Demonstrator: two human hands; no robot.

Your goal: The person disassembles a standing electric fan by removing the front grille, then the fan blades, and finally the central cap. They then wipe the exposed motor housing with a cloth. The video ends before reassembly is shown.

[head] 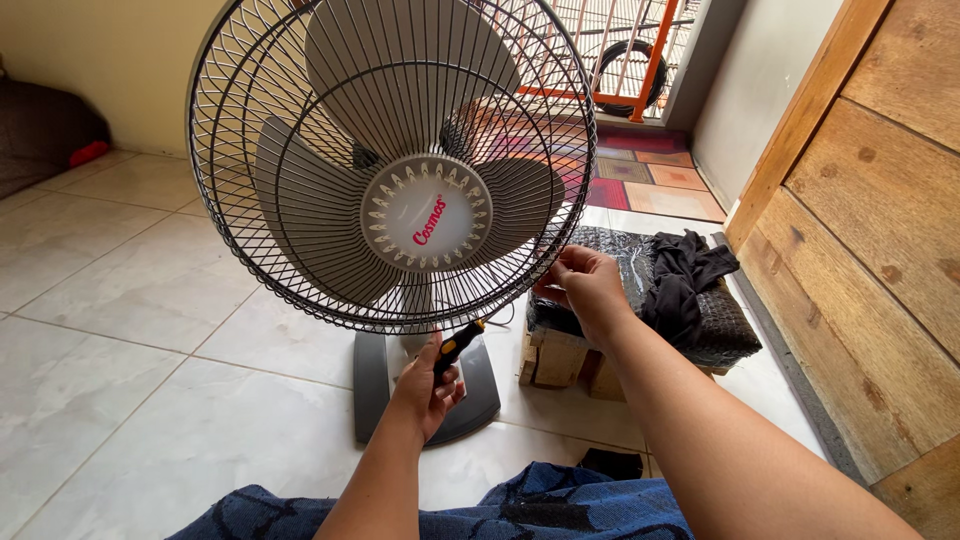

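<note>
Head view: a grey three-bladed desk fan with a black wire guard [395, 165] stands upright on the pale tiled floor [130, 330], tilted slightly back. The right hand [590, 285] is pinched shut on the guard's lower right rim. The left hand [430, 385], lower and nearer the base, is closed round a black-and-yellow screwdriver [460, 345], whose shaft points up towards the rim.

A low wooden stool [560, 360] with a dark woven top stands on the pale tiled floor [120, 330], and a black cloth [685, 275] lies crumpled over it. Behind it lies a patchwork mat [650, 175] of red and brown squares, before an orange metal gate [650, 60]. A plank wall [880, 230] runs along the right, and a small red object [88, 153] sits far left.
</note>
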